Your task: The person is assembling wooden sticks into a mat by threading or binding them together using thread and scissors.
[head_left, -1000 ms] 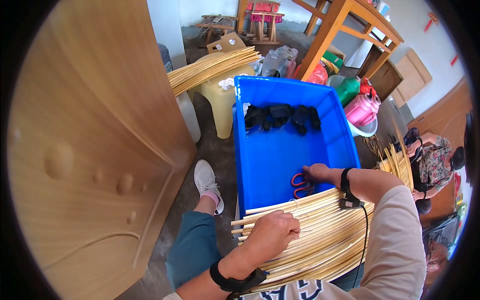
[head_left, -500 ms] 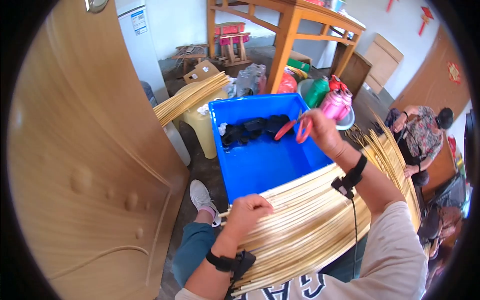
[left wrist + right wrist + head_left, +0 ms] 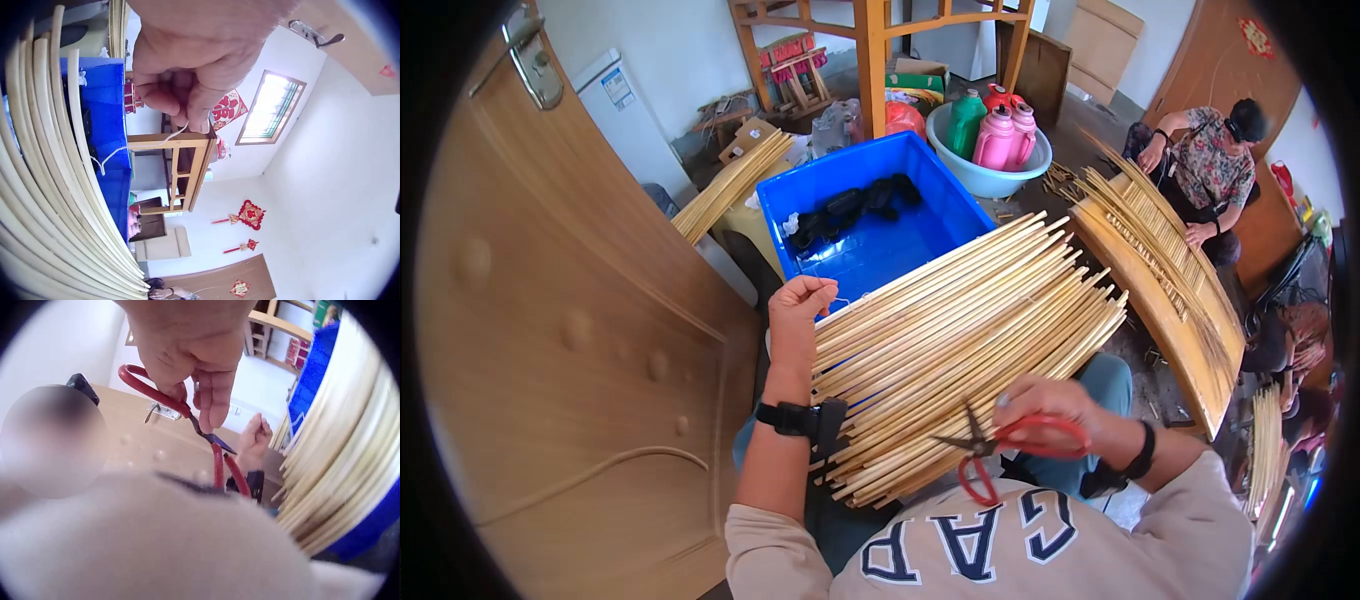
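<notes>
My left hand (image 3: 795, 310) is raised at the left end of a mat of pale, thin sticks (image 3: 960, 345). Between thumb and fingers it pinches a white string (image 3: 125, 148), which runs down to the outermost stick. My right hand (image 3: 1055, 400) holds scissors (image 3: 980, 446) with red handles, close in front of my shirt over the near side of the mat. Their blades stand apart, pointing left, and one handle loop hangs free below the hand. The mat lies across my lap and the near side of a blue tub (image 3: 940, 180).
Dark objects (image 3: 855, 208) lie in the tub. Behind it, a pale basin (image 3: 990, 180) holds thermos flasks. More sticks (image 3: 735, 190) rest at the left, beside a wooden door (image 3: 590, 350). At the right, another person (image 3: 1200, 165) works at a curved wooden board (image 3: 1150, 280).
My right hand has lifted the scissors out of the tub and brought them back towards my body. My left hand has risen off the sticks towards the far left edge. The view has turned rightward.
</notes>
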A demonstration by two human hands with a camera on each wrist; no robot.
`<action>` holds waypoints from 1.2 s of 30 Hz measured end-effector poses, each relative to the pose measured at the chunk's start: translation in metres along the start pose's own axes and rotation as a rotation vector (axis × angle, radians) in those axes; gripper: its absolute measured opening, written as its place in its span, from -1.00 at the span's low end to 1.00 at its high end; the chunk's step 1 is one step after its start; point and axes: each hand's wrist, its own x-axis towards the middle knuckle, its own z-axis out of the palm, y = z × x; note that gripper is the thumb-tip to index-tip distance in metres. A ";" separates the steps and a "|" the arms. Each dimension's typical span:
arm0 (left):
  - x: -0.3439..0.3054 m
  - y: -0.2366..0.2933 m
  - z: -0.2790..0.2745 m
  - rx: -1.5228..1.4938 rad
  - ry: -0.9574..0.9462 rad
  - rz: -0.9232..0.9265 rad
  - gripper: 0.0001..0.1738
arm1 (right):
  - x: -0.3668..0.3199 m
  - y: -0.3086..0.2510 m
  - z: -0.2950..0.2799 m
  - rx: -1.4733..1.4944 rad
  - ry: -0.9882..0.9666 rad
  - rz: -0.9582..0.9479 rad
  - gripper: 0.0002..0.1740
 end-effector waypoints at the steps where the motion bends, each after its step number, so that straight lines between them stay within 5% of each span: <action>1: 0.000 0.005 0.001 0.058 0.007 -0.001 -0.95 | -0.007 0.003 0.010 0.069 -0.007 0.021 -0.78; 4: 0.009 0.017 -0.002 0.093 0.014 0.012 -0.95 | -0.018 0.020 0.032 0.123 -0.100 -0.033 -0.78; 6: 0.016 0.025 -0.006 0.094 0.017 0.000 -0.93 | -0.028 0.036 0.051 0.444 -0.210 0.059 -0.81; 10: 0.023 0.036 -0.009 0.009 0.057 -0.056 -0.91 | -0.039 0.033 0.071 0.350 -0.560 0.147 -0.81; 13: 0.025 0.040 -0.005 -0.019 0.074 -0.068 -0.91 | -0.040 0.041 0.081 0.438 -0.639 0.303 -0.74; 14: 0.024 0.041 -0.003 -0.017 0.074 -0.067 -0.91 | -0.039 0.038 0.081 0.551 -0.570 0.471 -0.66; 18: 0.020 0.044 -0.001 0.021 0.077 -0.074 -0.92 | -0.043 0.064 0.085 0.352 -0.649 0.511 -0.50; 21: 0.019 0.042 -0.004 0.025 0.098 -0.072 -0.92 | -0.043 0.088 0.089 0.276 -0.747 0.329 -0.41; 27: 0.014 0.035 -0.007 -0.028 0.136 -0.078 -0.92 | -0.052 0.115 0.099 0.600 -0.702 0.551 -0.46; 32: 0.014 0.032 -0.013 -0.029 0.137 -0.084 -0.92 | -0.057 0.134 0.093 0.404 -0.805 0.613 -0.33; 36: 0.012 0.030 -0.013 -0.070 0.170 -0.058 -0.91 | -0.063 0.125 0.094 0.425 -0.633 0.580 -0.37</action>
